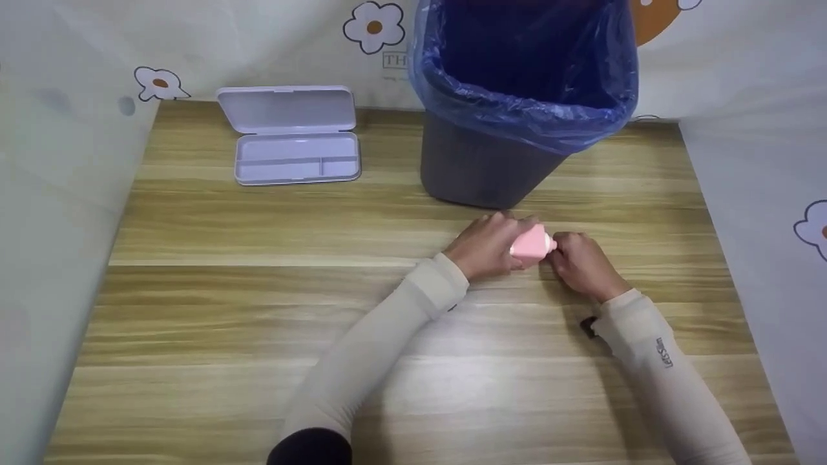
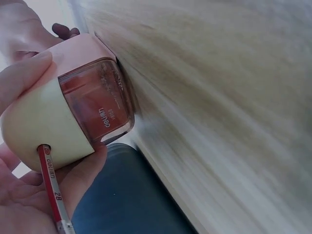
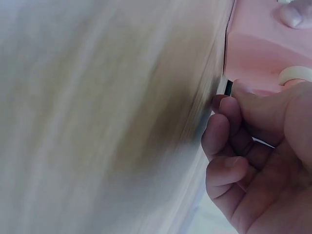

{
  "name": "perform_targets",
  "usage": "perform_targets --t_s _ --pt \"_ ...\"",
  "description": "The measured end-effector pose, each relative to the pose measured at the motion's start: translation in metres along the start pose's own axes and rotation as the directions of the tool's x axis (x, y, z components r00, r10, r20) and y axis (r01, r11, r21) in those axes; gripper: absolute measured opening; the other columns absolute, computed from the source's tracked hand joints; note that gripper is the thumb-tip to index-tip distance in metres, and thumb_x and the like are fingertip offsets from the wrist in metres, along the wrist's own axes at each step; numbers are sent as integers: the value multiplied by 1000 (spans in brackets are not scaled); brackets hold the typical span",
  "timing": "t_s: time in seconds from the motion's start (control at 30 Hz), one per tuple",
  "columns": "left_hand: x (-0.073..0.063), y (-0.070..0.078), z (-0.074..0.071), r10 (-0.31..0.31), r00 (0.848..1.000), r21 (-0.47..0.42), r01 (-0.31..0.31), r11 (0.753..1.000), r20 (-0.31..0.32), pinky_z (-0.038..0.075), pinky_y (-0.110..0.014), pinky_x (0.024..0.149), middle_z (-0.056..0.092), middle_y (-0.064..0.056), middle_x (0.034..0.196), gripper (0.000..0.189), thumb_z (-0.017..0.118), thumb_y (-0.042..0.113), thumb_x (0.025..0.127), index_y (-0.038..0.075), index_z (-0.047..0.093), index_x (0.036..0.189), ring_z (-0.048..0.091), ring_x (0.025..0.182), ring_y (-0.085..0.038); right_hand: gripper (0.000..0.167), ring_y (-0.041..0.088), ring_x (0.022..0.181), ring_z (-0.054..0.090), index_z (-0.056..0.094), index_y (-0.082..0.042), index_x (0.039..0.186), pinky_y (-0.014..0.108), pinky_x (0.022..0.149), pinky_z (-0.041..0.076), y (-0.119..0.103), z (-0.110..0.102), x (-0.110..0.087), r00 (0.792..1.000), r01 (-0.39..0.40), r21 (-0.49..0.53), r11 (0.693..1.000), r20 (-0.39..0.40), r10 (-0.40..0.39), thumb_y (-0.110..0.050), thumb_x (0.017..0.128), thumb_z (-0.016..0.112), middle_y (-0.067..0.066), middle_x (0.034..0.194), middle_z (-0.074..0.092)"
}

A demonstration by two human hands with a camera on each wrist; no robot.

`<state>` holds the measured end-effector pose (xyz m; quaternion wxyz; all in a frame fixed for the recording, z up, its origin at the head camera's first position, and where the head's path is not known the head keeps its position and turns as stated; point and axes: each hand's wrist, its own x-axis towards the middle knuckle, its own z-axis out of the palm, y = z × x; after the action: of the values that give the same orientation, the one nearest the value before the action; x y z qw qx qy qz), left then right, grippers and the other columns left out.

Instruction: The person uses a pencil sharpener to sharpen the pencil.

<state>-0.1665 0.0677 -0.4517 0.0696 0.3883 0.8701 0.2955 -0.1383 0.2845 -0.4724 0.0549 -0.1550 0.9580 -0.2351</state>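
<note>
My left hand (image 1: 484, 245) grips a pink and cream crank pencil sharpener (image 1: 530, 245) low over the table, in front of the bin. In the left wrist view, a red and silver pencil (image 2: 51, 187) marked 2B sticks out of the round hole in its cream end. Reddish see-through plastic forms the shavings drawer (image 2: 97, 100). At the opposite end, my right hand (image 1: 585, 261) pinches the sharpener's crank with thumb and curled fingers. Those fingers mostly hide the crank handle; a cream collar (image 3: 295, 74) shows beside them in the right wrist view.
A dark grey waste bin (image 1: 478, 165) lined with a blue bag (image 1: 517, 116) stands just behind the hands. To its left, a pale lilac pencil case (image 1: 284, 108) lies with its lid up. Flower-patterned cloth (image 1: 278, 45) borders the wooden table (image 1: 194, 310).
</note>
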Motion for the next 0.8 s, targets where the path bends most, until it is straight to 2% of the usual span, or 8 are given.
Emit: perform_targets --t_s 0.1,0.23,0.4,0.6,0.8 --pt "0 1 1 -3 1000 10 3 1000 1 49 -33 74 68 -8 105 63 80 26 84 11 55 140 60 86 -20 29 18 60 45 58 -7 64 37 57 40 0 1 -5 1000 20 -7 1000 -4 -21 0 92 60 1 63 52" --pt "3 2 0 4 1000 29 -4 1000 7 49 -32 73 68 -8 103 65 81 29 84 12 55 140 60 85 -20 19 15 64 49 69 -6 75 35 61 43 -3 2 -17 997 71 33 997 4 -71 -2 93 66 0 69 58" --pt "3 0 -5 7 1000 66 -7 998 9 49 -33 72 68 -7 96 60 81 30 82 12 58 135 61 83 -20 16 13 66 50 70 -8 79 35 62 43 -8 7 -25 993 115 28 993 -13 -115 -5 94 67 -1 72 57" --pt "1 -1 -4 -1 1000 25 1 1000 0 47 -32 68 66 -6 93 58 80 31 84 11 59 134 58 80 -19 18 13 63 46 69 -9 76 32 60 40 -12 6 -26 995 96 25 995 -10 -95 -5 93 68 -3 68 53" --pt "-1 2 -2 -11 1000 -1 11 1000 29 43 -28 65 66 -5 96 63 82 31 83 13 57 138 56 81 -17 14 11 63 48 73 -9 82 29 59 42 -14 0 -35 995 96 54 994 31 -98 -4 94 67 -3 70 57"
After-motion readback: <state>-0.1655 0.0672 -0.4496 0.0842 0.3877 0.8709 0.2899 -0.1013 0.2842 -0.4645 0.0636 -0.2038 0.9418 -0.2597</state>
